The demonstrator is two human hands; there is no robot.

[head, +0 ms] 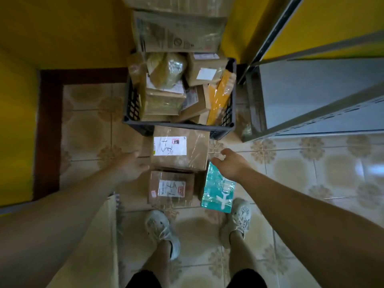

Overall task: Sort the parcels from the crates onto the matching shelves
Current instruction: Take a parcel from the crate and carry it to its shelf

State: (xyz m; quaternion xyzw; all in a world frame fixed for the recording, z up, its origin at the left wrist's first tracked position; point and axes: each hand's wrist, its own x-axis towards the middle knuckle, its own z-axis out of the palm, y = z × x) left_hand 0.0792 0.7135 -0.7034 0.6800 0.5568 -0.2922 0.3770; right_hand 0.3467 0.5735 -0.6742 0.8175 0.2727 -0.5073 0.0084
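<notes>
From over the person's shoulders, both bare arms stretch down toward a large cardboard box (pixel 182 161) with a white handwritten label, which sits on the tiled floor (pixel 291 169) right against the front of a dark plastic crate (pixel 136 124). The left hand (pixel 131 166) is at the box's left side with its fingers stretched out; blur makes it hard to tell whether it touches the cardboard. The right hand (pixel 230 165) hovers by the box's right edge, fingers loosely bent and holding nothing. Just in front of the large box lies a smaller box (pixel 170 189) with its own label, and beside that, under the right wrist, a teal plastic packet (pixel 218 194). The crate is heaped with brown parcels, and a yellow padded envelope (pixel 221 96) stands on end along its right wall. Behind the crate a tall taped carton (pixel 178 32) stands against the yellow wall (pixel 62 34). A grey metal shelf unit (pixel 311 94) stands to the crate's right. Two pale shoes (pixel 162 229) are planted near the smaller box and the packet.
</notes>
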